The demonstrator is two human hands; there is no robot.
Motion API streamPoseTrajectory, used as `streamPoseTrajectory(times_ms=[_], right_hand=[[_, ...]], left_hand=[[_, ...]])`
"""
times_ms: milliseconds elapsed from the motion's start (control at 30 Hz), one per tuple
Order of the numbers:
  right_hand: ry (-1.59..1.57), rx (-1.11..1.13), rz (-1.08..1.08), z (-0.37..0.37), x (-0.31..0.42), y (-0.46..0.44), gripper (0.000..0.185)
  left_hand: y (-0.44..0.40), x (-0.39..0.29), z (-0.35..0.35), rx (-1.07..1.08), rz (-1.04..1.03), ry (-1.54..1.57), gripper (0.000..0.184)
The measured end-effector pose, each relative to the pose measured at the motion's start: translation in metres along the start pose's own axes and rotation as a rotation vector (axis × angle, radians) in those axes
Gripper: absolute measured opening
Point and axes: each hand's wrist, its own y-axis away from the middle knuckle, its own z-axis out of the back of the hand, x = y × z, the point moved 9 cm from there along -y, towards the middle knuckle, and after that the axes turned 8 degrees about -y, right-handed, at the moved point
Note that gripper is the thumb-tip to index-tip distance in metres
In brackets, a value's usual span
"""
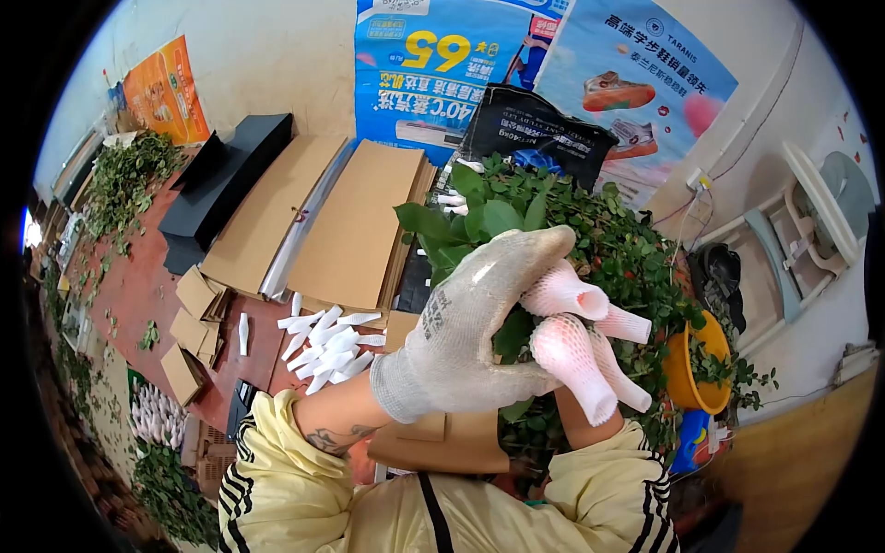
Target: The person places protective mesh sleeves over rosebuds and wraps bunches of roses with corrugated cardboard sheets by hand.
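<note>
My left hand (pixel 461 323), in a grey-white glove, is closed round a bunch of several flower heads in pink-white foam nets (pixel 570 355). The netted heads point right and down. Green leaves (pixel 461 217) show beyond the glove. My right forearm (pixel 583 422) rises behind the netted heads; the right hand itself is hidden by the bunch. Behind the bunch lies a big heap of leafy stems (pixel 608 240). A pile of white foam nets (pixel 332 346) lies left of my left wrist.
Cardboard stacks (pixel 355 221) and black folded boards (pixel 226 189) stand on the red table (pixel 263 341). Small cardboard pieces (pixel 194 323) lie nearer. A yellow basin (pixel 705 364) is at the right, near a white chair (pixel 811 221). More leaves (pixel 129 180) lie far left.
</note>
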Motion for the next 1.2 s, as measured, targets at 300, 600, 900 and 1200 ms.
streamPoseTrajectory(times_ms=[300, 600, 900, 1200], right_hand=[[-0.096, 0.106, 0.074, -0.022, 0.013, -0.016, 0.068], [-0.614, 0.047, -0.224, -0.035, 0.011, -0.031, 0.078], [-0.474, 0.116, -0.064, -0.036, 0.007, -0.031, 0.058], [0.661, 0.176, 0.411, -0.071, 0.044, -0.023, 0.046]], left_hand=[[0.005, 0.012, 0.003, -0.066, 0.107, 0.232, 0.11], [0.02, 0.027, 0.016, -0.133, -0.004, 0.187, 0.132], [0.029, 0.034, 0.014, -0.336, 0.143, 0.465, 0.11], [0.062, 0.045, 0.028, -0.441, 0.337, 0.606, 0.064]])
